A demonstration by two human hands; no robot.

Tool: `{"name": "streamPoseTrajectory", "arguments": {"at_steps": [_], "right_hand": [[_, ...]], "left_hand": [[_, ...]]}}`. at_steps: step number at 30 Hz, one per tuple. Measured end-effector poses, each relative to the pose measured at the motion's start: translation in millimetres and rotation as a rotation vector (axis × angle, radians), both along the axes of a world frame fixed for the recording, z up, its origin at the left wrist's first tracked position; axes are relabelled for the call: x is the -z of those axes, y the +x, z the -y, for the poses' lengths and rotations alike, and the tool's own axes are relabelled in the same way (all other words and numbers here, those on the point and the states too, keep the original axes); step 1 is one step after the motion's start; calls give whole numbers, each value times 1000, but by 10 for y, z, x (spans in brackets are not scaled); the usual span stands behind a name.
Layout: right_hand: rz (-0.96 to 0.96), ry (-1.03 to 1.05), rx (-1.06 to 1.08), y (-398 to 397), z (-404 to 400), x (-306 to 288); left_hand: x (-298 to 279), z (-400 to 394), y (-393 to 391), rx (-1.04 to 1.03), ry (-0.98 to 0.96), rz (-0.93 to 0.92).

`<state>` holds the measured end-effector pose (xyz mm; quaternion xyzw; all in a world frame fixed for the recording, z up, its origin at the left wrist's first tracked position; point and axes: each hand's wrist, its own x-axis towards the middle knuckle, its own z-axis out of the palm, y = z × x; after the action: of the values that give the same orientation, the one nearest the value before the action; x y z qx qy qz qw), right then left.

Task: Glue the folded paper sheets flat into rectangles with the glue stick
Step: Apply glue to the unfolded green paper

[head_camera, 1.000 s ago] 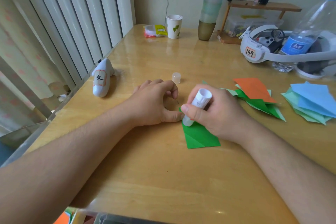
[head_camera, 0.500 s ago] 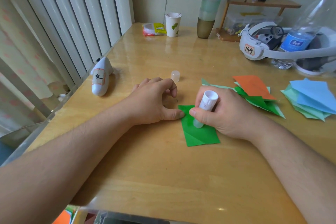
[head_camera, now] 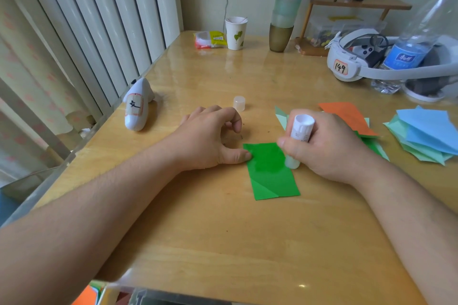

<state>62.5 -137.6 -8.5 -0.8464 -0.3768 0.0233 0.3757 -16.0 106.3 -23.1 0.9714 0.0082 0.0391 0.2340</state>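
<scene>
Folded green paper rectangle lies flat on the wooden table, between both hands. Left hand pins its left edge with the thumb, fingers loosely curled, holding nothing. Right hand grips the white glue stick, tip down on the paper's right edge. Beyond the left hand stands the small translucent cap.

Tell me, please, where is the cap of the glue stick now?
The cap stands alone on the table, just beyond the left hand, to the left of the folded papers.
</scene>
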Motion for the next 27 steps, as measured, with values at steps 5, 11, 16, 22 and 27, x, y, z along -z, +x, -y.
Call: {"name": "streamPoseTrajectory", "arguments": {"at_steps": [5, 11, 16, 22, 27], "right_hand": [[-48, 206, -19, -61, -104, -26], [-99, 94, -133, -170, -250, 70], [-107, 37, -177, -210, -275, 69], [-107, -28, -152, -164, -132, -1], [-105, -51, -111, -84, -8, -8]], "left_hand": [[-3, 10, 6, -3, 6, -12], [6, 16, -5, -10, 6, -4], [12, 18, -12, 5, 21, 0], [12, 23, -15, -2, 19, 5], [-4, 17, -23, 10, 23, -9]]}}
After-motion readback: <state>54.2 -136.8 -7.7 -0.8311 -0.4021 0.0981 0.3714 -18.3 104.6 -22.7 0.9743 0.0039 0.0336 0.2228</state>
